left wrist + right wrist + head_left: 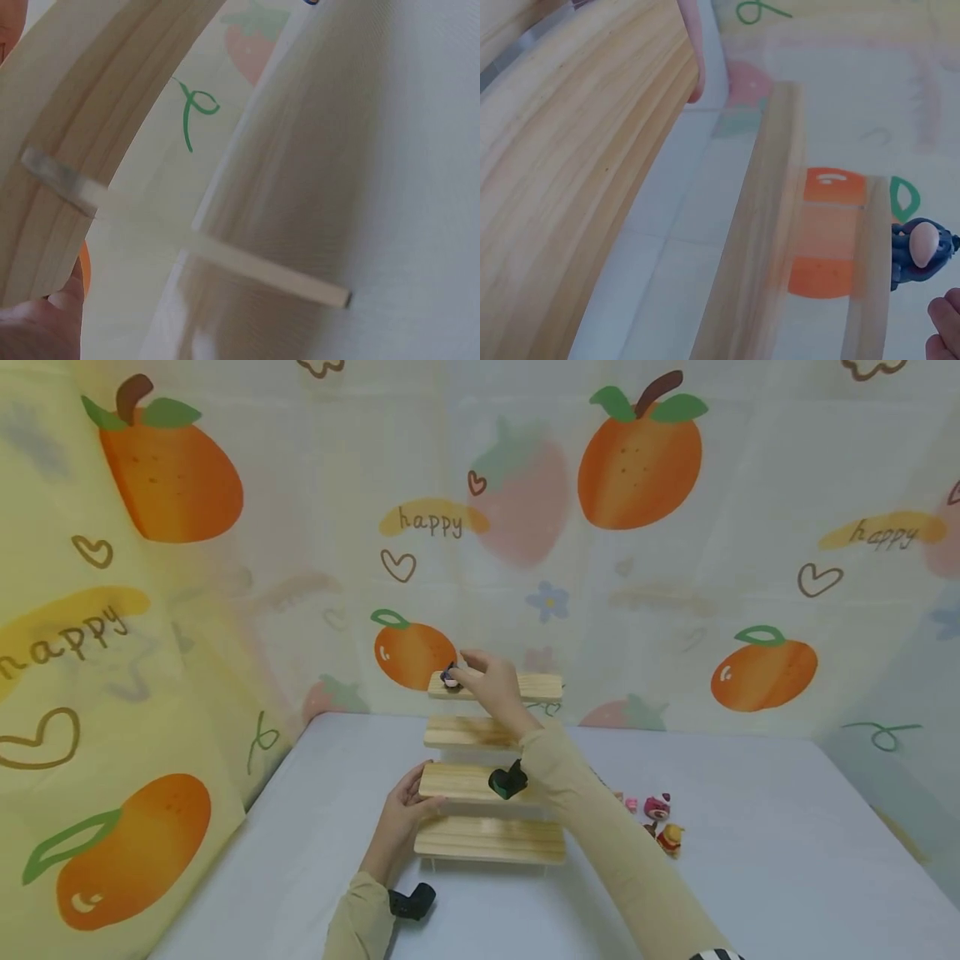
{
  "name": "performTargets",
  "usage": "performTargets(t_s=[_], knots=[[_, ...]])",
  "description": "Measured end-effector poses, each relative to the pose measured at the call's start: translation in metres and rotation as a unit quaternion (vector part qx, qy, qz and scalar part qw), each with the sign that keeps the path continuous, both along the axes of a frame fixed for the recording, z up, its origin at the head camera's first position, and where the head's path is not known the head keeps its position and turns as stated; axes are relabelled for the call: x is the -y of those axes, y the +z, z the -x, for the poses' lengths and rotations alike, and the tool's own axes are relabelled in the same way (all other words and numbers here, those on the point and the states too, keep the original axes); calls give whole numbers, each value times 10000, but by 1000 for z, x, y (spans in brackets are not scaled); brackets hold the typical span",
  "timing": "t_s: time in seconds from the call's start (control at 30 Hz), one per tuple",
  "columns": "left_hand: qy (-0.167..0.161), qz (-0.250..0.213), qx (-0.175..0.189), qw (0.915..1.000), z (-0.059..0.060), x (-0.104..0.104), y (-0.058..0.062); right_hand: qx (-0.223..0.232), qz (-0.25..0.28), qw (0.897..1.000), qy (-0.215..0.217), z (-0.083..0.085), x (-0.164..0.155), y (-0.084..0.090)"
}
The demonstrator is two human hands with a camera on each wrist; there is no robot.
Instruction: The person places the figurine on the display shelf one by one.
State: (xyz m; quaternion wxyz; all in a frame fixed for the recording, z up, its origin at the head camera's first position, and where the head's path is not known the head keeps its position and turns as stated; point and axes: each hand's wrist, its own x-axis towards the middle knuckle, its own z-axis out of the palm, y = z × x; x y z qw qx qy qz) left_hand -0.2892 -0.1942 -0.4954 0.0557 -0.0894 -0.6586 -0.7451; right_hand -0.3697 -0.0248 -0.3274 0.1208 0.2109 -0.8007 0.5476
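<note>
A tiered wooden display stand (491, 839) with light planks stands on the table. At the left end of its top plank is a small dark blue figurine (450, 677), which shows a pink ear in the right wrist view (922, 247). My right hand (491, 681) reaches over the top plank, fingertips beside the figurine; a small gap shows between them in the right wrist view. Lower down, my left hand (405, 810) grips the left end of a middle plank, thumb at its front edge. The left wrist view shows part of that hand (45, 330) against the wood.
Several small figurines lie right of the stand, among them a magenta one (657, 807) and a yellow and red one (671, 838). A fruit-printed cloth (517, 602) hangs behind the white table (750, 877). My right forearm crosses over the stand's right side.
</note>
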Motion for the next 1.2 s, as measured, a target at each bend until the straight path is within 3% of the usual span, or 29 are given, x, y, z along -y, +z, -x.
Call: performTargets(t_s=[0.33, 0.67, 1.03, 1.2], knots=[[46, -28, 114, 9999, 0, 5, 4, -125, 111, 9998, -82, -7, -14, 2], [-40, 13, 212, 9998, -1, 2, 2, -74, -111, 9999, 74, -14, -35, 2], [-66, 191, -92, 9998, -1, 1, 4, -507, 212, 9984, 127, -19, -54, 12], [-58, 135, -150, 9998, -2, 0, 4, -490, 230, 9984, 149, -37, -62, 24]])
